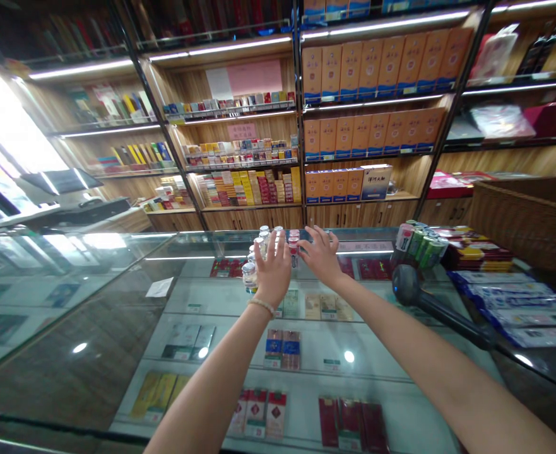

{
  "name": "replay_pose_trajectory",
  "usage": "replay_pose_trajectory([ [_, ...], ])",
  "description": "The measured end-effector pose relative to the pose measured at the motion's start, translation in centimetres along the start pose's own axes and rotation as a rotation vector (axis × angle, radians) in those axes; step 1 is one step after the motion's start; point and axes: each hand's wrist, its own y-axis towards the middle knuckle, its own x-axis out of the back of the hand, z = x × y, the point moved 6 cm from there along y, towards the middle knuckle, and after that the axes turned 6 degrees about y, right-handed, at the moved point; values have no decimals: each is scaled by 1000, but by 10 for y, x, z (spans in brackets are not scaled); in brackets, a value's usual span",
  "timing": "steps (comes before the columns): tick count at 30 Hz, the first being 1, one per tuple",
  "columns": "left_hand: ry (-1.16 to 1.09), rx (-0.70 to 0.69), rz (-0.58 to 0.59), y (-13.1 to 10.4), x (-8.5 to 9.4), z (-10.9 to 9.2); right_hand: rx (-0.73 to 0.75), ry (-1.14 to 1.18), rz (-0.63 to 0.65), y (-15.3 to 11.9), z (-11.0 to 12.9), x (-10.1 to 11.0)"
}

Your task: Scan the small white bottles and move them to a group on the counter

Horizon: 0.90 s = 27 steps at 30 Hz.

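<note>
On the glass counter, a group of small white-capped bottles stands near the far edge. My left hand is over and beside these bottles, fingers spread, with part of the group hidden behind it. Red and white cans stand between my two hands. My right hand is just right of them, its fingers apart and pointing toward the cans. Neither hand shows anything gripped; whether the fingertips touch the containers is unclear.
A black handheld scanner lies right of my right forearm. Beyond it are green cans, stacked packets, blue-white packages and a wicker basket. A paper slip lies at left. Stocked shelves stand behind.
</note>
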Motion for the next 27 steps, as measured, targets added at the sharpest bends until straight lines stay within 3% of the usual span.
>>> replay_pose_trajectory([
  [27,-13,29,32,0,-2,4,-56,71,-35,-9,-4,-16],
])
